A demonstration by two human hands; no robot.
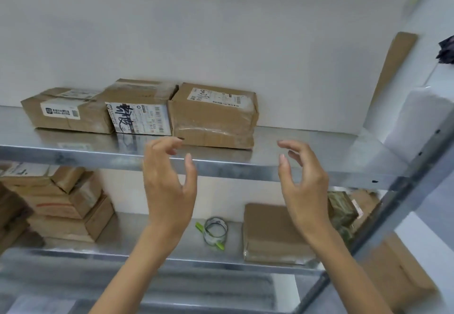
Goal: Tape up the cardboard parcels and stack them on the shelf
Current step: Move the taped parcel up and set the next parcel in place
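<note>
Head view, looking into a metal rack against a white wall.

Upper shelf (294,159): three cardboard parcels in a row at the back. The left parcel (66,114), middle parcel (140,112) and right parcel (213,117) touch side to side. All three carry labels. The right parcel shows glossy tape over its front face, so it reads as sealed. The other two look closed, but their tape is harder to make out.

Hands: the left hand (169,186) and right hand (304,186) are both raised in front of the upper shelf's edge, palms facing each other, well apart. On both, fingers and thumb are loosely curled and spread, holding nothing. The left fingertips are near the right parcel's lower corner; I cannot tell whether they touch it.

Lower shelf (147,252): the tape roll (215,232) lies beside a green tool (199,226), kind unclear, between the two forearms in view. Just right of it lies a flat parcel (272,232); whether it is taped I cannot tell. At the left sits a stack of parcels (66,203), blurred.

Progress, as a judgement: partly done — three parcels are shelved in a single layer, none stacked on another yet. Left to do: check and tape the flat parcel if it is open, lift it up, and work through the stack at the left — provided those belong to this job.
</note>
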